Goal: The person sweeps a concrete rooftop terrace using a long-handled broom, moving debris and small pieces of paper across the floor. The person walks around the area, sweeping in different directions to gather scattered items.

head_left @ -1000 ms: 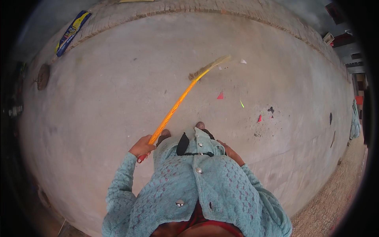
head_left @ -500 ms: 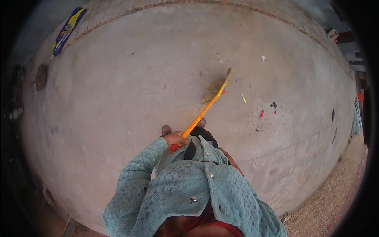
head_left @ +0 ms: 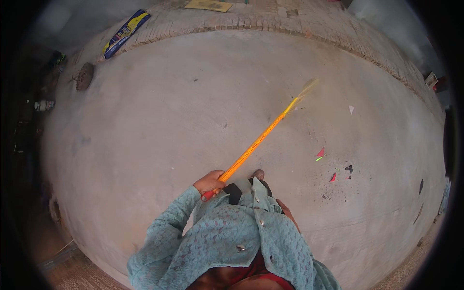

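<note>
My left hand point(head_left: 210, 183) is closed around the red-ended handle of a broom point(head_left: 254, 146). The broom has an orange handle and a yellow neck, and it slants away from me to the far right. Its pale bristles point(head_left: 308, 88) look thin and smeared by motion; whether they touch the floor I cannot tell. Against my right side rests my right hand point(head_left: 288, 212), mostly covered by the blue-green lace jacket, its fingers hidden. Right of the broom, a pink-red scrap point(head_left: 321, 152) lies against a bright green strip point(head_left: 319, 158).
More litter lies on the concrete floor point(head_left: 145, 130): a red scrap point(head_left: 333, 177), a black scrap point(head_left: 349, 168), a pale scrap point(head_left: 351, 109) and dark grit. A brick edge point(head_left: 232, 23) runs along the far side. A blue-and-yellow sack point(head_left: 126, 33) lies far left, near a brown lump point(head_left: 84, 77).
The broom has swung away from me and to the right, its bristles leaving the scrap they were beside. The pink-red scrap now lies against the green strip. The whole view has shifted.
</note>
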Action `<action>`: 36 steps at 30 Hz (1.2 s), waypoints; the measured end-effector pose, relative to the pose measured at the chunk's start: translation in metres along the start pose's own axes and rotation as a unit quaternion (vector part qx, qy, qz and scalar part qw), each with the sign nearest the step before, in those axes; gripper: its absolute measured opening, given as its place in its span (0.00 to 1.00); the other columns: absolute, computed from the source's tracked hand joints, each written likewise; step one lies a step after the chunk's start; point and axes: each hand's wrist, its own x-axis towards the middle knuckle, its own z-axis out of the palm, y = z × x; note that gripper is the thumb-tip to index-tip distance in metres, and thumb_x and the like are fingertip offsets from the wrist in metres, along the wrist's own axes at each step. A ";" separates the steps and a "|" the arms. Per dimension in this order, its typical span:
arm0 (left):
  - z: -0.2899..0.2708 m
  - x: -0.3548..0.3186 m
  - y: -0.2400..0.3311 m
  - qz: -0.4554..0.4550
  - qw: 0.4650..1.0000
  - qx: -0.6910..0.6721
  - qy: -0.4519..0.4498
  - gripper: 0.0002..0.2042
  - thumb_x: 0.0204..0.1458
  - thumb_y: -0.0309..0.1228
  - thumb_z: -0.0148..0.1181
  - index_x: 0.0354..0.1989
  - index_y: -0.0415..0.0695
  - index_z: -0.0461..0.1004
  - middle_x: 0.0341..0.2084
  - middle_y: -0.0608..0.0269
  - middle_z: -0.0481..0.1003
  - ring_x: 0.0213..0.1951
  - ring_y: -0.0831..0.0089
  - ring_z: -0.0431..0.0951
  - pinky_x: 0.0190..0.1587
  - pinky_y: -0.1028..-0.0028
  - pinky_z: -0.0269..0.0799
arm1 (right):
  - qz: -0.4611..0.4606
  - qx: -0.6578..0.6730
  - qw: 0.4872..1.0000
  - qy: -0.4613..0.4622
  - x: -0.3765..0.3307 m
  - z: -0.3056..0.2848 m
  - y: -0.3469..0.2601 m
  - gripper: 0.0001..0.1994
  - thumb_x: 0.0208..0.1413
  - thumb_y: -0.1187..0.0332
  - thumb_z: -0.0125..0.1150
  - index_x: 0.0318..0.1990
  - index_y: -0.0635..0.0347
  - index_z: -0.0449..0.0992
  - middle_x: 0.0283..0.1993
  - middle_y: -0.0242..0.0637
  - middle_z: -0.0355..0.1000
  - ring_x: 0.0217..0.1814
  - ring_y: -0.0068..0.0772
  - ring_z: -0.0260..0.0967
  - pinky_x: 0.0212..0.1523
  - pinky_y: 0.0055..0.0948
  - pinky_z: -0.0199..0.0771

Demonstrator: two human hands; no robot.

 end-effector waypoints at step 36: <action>-0.182 0.025 0.133 0.135 0.947 0.106 0.270 0.21 0.37 0.23 0.53 0.44 0.35 0.60 0.18 0.60 0.67 0.14 0.75 0.67 0.16 0.76 0.66 | 0.192 -0.062 0.978 0.055 0.172 -0.058 -0.240 0.25 0.47 0.64 0.51 0.54 0.61 0.57 0.36 0.37 0.69 0.38 0.29 0.68 0.35 0.28 0.68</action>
